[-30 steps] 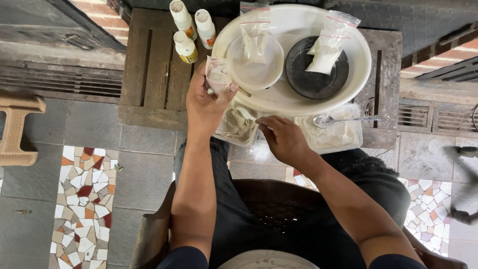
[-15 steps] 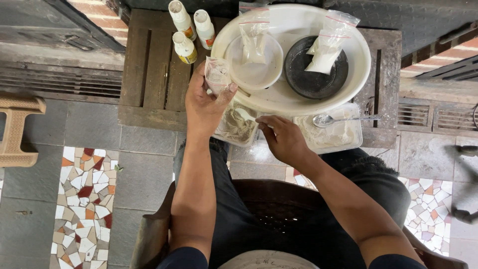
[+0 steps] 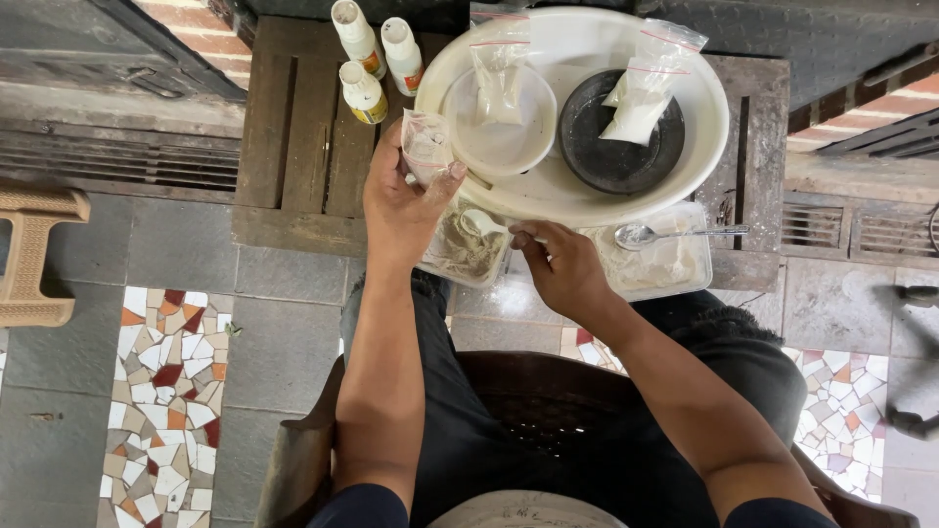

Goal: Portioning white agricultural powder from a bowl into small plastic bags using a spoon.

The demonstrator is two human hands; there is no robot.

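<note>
Head view: left hand (image 3: pixel 401 200) grips a small clear crinkled bag (image 3: pixel 426 145) above the slatted wooden bench (image 3: pixel 303 127); right hand (image 3: pixel 562 269) pinches a white spoon (image 3: pixel 481 224) over a square tub (image 3: pixel 468 249) of greyish powder.

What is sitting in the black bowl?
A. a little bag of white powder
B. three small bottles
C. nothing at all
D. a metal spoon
A: a small clear bag of white powder lies across the black bowl inside the big white basin; the metal spoon rests on a clear container and the bottles stand on the wooden table.
</note>
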